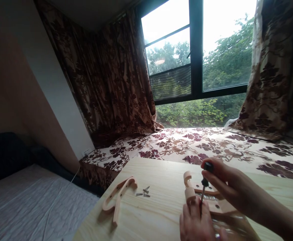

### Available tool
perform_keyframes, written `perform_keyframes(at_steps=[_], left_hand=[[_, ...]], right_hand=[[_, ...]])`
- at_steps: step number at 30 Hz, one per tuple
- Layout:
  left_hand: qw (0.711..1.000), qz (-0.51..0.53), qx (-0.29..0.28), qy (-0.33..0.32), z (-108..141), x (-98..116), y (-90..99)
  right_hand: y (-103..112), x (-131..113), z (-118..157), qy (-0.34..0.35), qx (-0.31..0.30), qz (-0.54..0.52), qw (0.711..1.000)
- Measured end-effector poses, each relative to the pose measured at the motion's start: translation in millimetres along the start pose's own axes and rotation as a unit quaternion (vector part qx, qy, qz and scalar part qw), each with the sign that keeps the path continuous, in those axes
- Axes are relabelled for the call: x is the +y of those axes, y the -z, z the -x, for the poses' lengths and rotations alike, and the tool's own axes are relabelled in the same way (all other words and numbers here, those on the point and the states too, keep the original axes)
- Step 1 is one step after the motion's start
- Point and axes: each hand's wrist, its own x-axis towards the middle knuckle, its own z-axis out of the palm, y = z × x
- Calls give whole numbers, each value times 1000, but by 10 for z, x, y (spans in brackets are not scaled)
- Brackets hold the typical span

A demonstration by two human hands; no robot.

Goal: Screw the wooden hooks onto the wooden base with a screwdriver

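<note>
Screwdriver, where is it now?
In the head view, the screwdriver is at lower right, gripped by the right hand and reaching down to the left hand.

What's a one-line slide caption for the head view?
Right hand holds a screwdriver over a curved wooden hook, left hand on it, loose screws on a wooden board.
</note>
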Motion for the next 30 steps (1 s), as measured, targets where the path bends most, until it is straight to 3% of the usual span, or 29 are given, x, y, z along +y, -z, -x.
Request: perform_keyframes(at_steps=[14, 30], left_hand=[[996, 44, -68, 28, -17, 24, 125], [996, 46, -54, 50, -21, 118, 144]], right_hand=[[21, -95, -30, -3, 25, 18, 1000], [-16, -177, -20, 4, 52, 109, 993]])
